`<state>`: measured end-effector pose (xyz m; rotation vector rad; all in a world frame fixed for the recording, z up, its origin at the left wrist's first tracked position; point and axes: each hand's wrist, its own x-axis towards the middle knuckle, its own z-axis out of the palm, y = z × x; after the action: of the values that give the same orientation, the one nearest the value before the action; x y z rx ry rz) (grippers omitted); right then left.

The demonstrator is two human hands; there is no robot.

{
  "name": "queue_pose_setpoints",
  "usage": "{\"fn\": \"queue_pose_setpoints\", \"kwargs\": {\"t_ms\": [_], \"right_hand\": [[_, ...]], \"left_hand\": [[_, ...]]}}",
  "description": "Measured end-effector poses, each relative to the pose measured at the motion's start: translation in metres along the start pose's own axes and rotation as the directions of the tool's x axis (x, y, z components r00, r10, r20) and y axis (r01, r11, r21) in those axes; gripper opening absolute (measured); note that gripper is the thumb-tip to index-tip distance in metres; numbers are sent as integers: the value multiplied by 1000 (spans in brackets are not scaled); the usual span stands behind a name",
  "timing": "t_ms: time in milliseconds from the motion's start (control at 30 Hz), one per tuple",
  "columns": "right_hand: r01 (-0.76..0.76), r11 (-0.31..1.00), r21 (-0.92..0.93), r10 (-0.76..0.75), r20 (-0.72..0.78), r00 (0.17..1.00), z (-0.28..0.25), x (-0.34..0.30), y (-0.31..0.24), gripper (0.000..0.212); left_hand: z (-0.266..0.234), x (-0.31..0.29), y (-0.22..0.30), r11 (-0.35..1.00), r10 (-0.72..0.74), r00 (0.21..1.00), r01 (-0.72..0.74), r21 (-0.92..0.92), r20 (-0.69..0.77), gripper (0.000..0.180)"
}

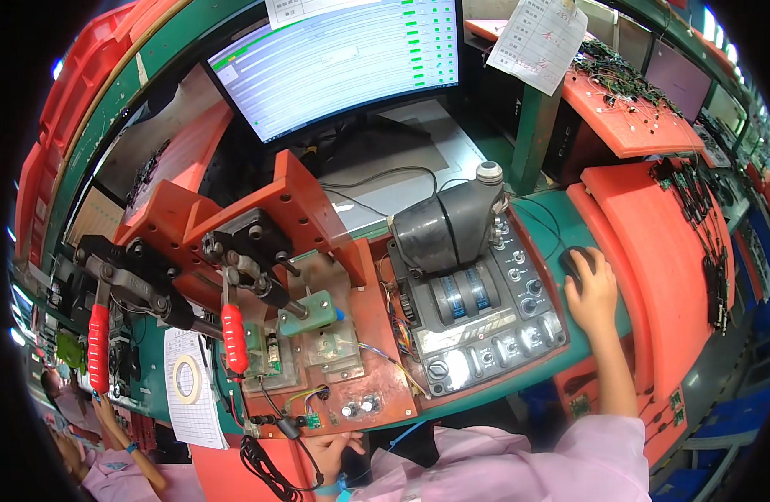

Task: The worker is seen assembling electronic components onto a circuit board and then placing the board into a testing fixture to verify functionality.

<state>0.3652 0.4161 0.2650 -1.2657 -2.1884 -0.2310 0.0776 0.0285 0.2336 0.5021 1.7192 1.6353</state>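
My right hand (592, 293) rests over a black computer mouse (576, 263) on the green bench, right of a grey throttle-style control panel (477, 335) with knobs and levers. My left hand (328, 456) lies at the bench's front edge, its fingers loosely apart with nothing visible in them. Close to it are a coiled black cable (264, 468) and the orange-red test fixture (377, 402). Two toggle clamps stand on this fixture, with a left red handle (98, 347) and a right red handle (234, 339). A green pressing block (308, 313) sits over a clear plate.
A lit monitor (343, 63) stands behind the fixture. At left, a tape roll (186, 379) lies on a paper form (180, 418). Orange foam sheets (644, 276) with black cables (707, 234) are stacked at right. Another person's arm (138, 456) shows at lower left.
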Motion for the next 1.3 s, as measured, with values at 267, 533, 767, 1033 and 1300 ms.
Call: {"fn": "queue_pose_setpoints", "kwargs": {"t_ms": [267,533,767,1033,1300], "right_hand": [[19,1000,17,-19,-6,1000,1,-1,1,45],[6,1000,26,-6,20,1000,-1,0,-1,45],[20,999,29,-21,25,999,-3,0,-2,45],[97,991,96,-100,36,994,-3,1,-2,44],[109,986,129,-115,41,992,-3,2,-2,45]], "left_hand": [[-2,0,-1,1000,-8,1000,8,-6,9,21],[-3,0,-2,1000,9,999,-9,12,41,21],[-2,0,-2,1000,4,999,-5,25,47,21],[-3,0,-6,1000,3,999,-3,-13,51,22],[1,0,-1,1000,13,999,-11,-26,51,22]]}}
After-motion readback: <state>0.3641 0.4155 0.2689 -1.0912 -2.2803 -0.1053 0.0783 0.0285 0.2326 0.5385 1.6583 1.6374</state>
